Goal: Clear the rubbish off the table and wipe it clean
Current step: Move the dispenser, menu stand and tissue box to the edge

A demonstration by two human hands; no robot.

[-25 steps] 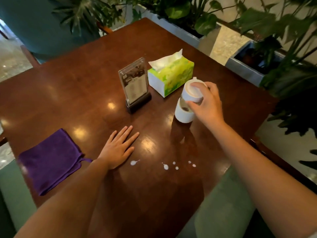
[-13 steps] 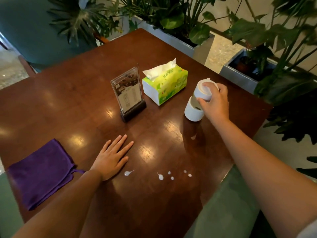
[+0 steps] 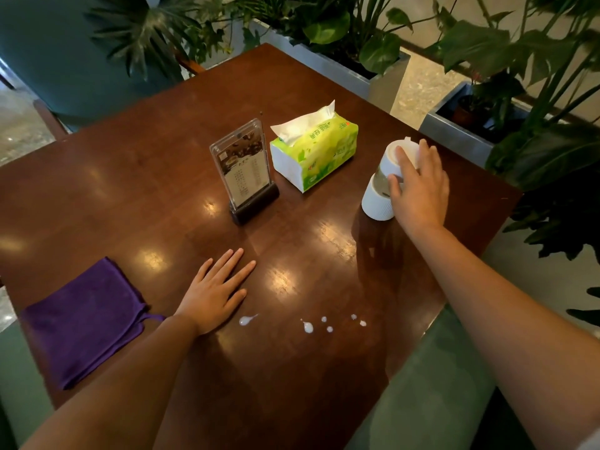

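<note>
menu stand (image 3: 244, 172): print too small to read | right hand (image 3: 418, 186): hides bottle's (image 3: 384, 181) right side

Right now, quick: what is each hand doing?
Left hand: open, flat on the table, holding nothing.
Right hand: fingers spread against the white bottle; whether the grip is closed cannot be told.
</note>
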